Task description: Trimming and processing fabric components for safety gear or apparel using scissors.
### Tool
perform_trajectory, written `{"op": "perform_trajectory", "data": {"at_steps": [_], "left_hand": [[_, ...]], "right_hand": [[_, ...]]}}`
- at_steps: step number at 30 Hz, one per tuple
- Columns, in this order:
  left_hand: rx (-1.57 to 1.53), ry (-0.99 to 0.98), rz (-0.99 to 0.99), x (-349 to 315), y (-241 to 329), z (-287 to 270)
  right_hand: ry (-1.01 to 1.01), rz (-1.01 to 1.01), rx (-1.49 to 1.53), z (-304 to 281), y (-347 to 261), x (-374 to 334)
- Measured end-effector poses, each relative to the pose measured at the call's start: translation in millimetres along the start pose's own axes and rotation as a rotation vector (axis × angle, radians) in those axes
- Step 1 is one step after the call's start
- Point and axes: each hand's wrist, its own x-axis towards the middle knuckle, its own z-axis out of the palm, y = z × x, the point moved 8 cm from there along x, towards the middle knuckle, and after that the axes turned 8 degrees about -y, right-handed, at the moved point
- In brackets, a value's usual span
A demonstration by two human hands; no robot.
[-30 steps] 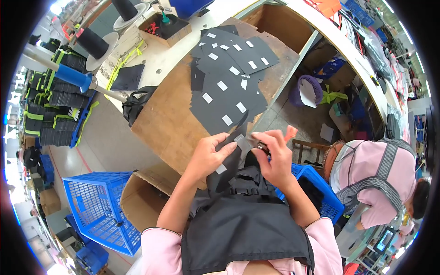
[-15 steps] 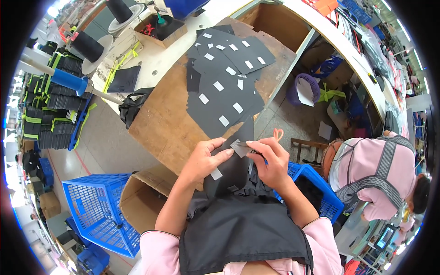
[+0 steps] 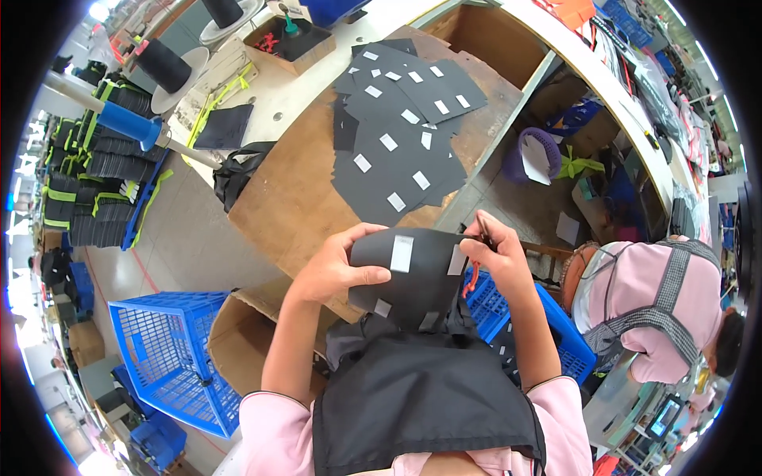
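Observation:
A black sheet-like panel (image 3: 425, 274) with several white labels is held up over my lap, curved between both hands. My left hand (image 3: 337, 266) is closed on its left edge, thumb on the front face and fingers behind. At the upper right corner, my right hand (image 3: 500, 254) pinches the panel beside a white label (image 3: 457, 260). The same hand holds a pair of small scissors; their orange-red handles (image 3: 471, 280) hang below the fingers. Ahead on the brown wooden board (image 3: 278, 186), several similar black panels (image 3: 389, 159) with white labels lie overlapping.
Blue plastic crates stand at left (image 3: 171, 357) and right (image 3: 567, 337), with an open cardboard box (image 3: 246, 341) by the left one. Black thread cones (image 3: 163, 65) are at the far left. Close on the right, a person in pink (image 3: 655, 305) sits bent over.
The panel has been raised from near the board's edge and now faces me. My right hand has moved off the middle label to the panel's right corner, and the scissor handles now point down.

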Motion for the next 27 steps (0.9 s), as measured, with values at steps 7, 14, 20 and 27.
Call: {"op": "perform_trajectory", "data": {"at_steps": [7,14,20,27], "left_hand": [[-0.328,0.199,0.011,-5.1,-27.3,-1.7],[-0.62,0.186,0.053,-1.2,-32.5,-1.3],[-0.454,0.281,-0.031,-0.9,-38.3,0.5],[-0.414,0.293,0.013,-2.3,-36.3,5.2]], "right_hand": [[0.148,0.149,0.135,16.1,29.7,-4.1],[0.208,0.051,-0.149,8.7,24.1,-7.7],[0.424,-0.239,-0.482,20.6,-34.2,-26.1],[0.307,-0.441,-0.698,43.6,-48.2,-20.5]]}}
